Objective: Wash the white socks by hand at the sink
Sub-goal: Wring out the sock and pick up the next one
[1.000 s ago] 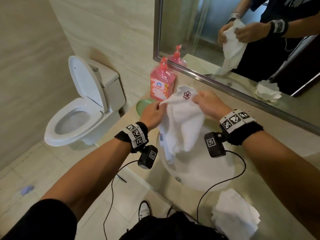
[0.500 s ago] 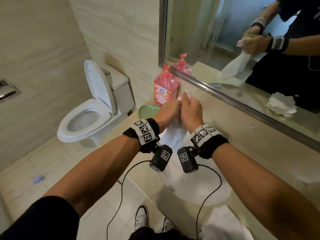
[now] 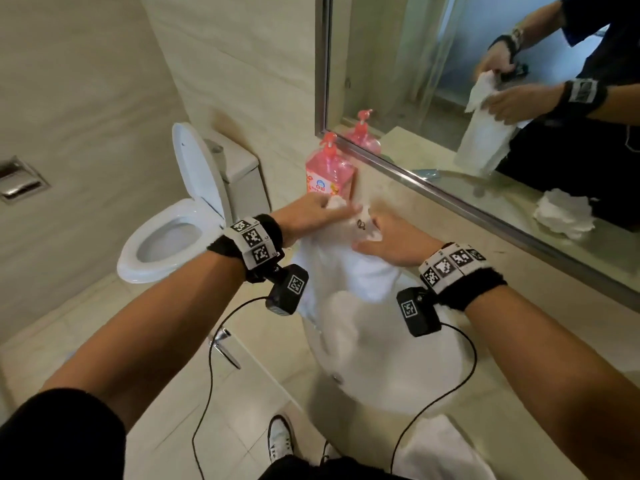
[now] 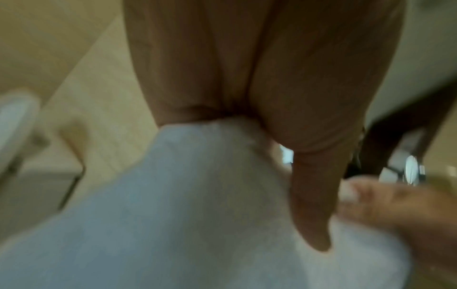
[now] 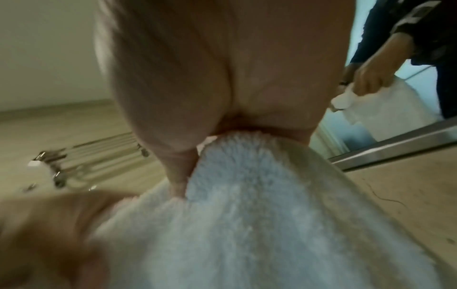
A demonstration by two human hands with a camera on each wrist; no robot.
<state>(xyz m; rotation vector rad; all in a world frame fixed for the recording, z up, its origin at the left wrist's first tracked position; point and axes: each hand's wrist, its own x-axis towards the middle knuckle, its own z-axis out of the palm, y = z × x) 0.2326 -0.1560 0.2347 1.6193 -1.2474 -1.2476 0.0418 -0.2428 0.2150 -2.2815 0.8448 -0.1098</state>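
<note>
Both hands, left and right, clamp fingers on a limp white sock over the sink; soft, likely sodden, best held bunched.

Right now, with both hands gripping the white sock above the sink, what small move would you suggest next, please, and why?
Probably rub the two gripped parts against each other. The left hand and right hand each hold the white sock near its top, close together, and its lower part hangs over the sink.
</note>
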